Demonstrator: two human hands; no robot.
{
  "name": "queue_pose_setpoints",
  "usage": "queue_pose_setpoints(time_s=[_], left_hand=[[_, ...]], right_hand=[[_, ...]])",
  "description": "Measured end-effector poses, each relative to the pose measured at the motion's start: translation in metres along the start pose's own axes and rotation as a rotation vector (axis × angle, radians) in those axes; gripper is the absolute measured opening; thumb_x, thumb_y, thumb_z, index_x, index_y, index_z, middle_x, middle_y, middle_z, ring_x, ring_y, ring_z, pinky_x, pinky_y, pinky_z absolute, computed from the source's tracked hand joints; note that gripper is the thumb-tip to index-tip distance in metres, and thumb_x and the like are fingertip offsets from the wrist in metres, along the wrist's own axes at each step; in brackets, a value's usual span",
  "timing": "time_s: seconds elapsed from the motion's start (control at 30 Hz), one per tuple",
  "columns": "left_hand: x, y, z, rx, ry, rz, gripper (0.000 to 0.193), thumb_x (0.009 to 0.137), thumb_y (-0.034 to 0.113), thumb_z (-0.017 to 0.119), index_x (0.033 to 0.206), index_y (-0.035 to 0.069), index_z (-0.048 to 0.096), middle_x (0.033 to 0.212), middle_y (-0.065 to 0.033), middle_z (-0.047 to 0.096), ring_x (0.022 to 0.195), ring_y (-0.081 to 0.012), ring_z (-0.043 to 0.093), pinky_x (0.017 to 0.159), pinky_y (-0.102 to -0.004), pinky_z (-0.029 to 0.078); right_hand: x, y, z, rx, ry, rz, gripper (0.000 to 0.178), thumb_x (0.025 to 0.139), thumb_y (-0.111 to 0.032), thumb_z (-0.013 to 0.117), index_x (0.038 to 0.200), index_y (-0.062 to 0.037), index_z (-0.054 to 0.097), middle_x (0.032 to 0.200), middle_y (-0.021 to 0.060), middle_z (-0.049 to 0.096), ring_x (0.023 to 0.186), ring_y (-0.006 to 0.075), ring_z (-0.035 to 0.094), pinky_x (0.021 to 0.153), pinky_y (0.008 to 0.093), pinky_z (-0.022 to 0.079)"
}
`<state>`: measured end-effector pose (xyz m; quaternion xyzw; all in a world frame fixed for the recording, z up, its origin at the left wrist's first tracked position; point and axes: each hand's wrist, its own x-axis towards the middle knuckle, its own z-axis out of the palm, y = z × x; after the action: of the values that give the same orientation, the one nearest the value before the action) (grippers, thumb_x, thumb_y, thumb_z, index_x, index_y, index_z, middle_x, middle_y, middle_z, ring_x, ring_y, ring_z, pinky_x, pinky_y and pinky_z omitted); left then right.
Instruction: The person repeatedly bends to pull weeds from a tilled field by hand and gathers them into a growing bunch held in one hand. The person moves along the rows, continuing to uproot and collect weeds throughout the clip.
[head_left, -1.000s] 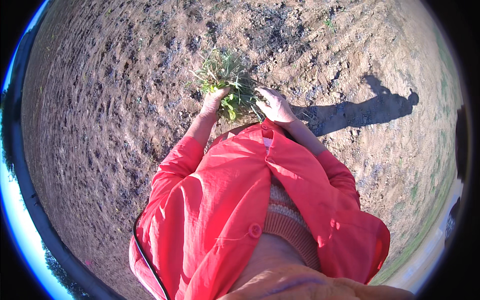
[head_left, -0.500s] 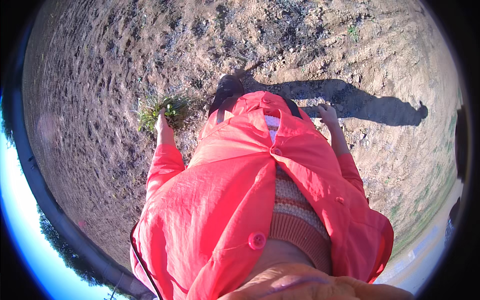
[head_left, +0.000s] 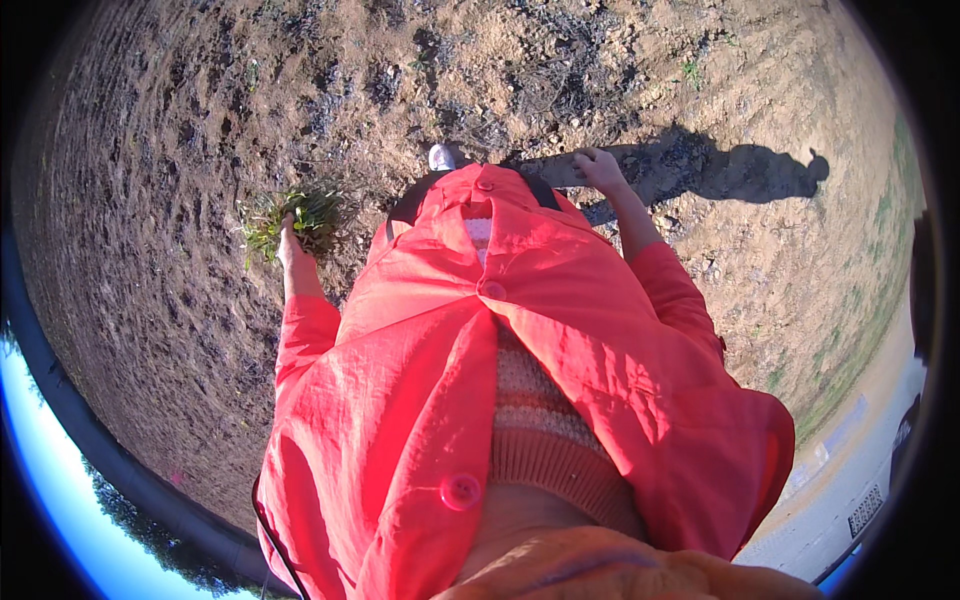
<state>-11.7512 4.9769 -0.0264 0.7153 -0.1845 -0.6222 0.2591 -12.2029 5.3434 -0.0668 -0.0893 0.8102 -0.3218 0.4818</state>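
One bare left hand (head_left: 292, 248) and one bare right hand (head_left: 601, 170), making two. One bunch of leafy green weeds (head_left: 318, 214). One coral-red jacket (head_left: 400, 400), with two sleeves (head_left: 306, 332) and three round buttons (head_left: 461, 491) down its front (counting only those in sight). One striped knit sweater (head_left: 540, 410), one pale shoe (head_left: 441, 157), one thin dark cord (head_left: 277, 544), one person-shaped shadow (head_left: 745, 172).
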Motion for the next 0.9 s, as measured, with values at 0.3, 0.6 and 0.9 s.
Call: queue_pose_setpoints(time_s=[0.3,0.6,0.9], left_hand=[[0.015,0.107,0.233,0.061,-0.356,0.064,0.036,0.07,0.028,0.068,0.094,0.004,0.058,0.081,-0.0071,0.061,0.064,-0.0198,0.061,0.053,-0.0345,0.051],[0.021,0.102,0.422,0.227,-0.606,-0.161,0.033,0.073,0.027,0.065,0.098,0.006,0.056,0.083,-0.0064,0.062,0.066,-0.0186,0.061,0.057,-0.0336,0.053],[0.052,0.073,0.547,0.329,-0.679,-0.474,0.029,0.077,0.024,0.06,0.098,0.004,0.057,0.082,-0.0066,0.064,0.065,-0.0176,0.062,0.058,-0.0322,0.053]], right_hand=[[0.039,-0.011,-0.003,0.196,0.07,0.263,0.03,0.083,-0.024,0.05,0.105,-0.004,0.055,0.081,0.0058,0.062,0.063,0.0139,0.061,0.046,0.0259,0.045],[0.166,-0.021,-0.061,0.188,-0.002,0.499,0.032,0.083,-0.025,0.049,0.109,-0.0069,0.053,0.085,0.0061,0.061,0.066,0.016,0.06,0.051,0.0309,0.048],[0.378,-0.148,-0.097,-0.008,0.087,-0.018,0.03,0.076,-0.024,0.059,0.094,-0.0003,0.06,0.083,0.0138,0.064,0.067,0.0234,0.062,0.061,0.0308,0.047]])
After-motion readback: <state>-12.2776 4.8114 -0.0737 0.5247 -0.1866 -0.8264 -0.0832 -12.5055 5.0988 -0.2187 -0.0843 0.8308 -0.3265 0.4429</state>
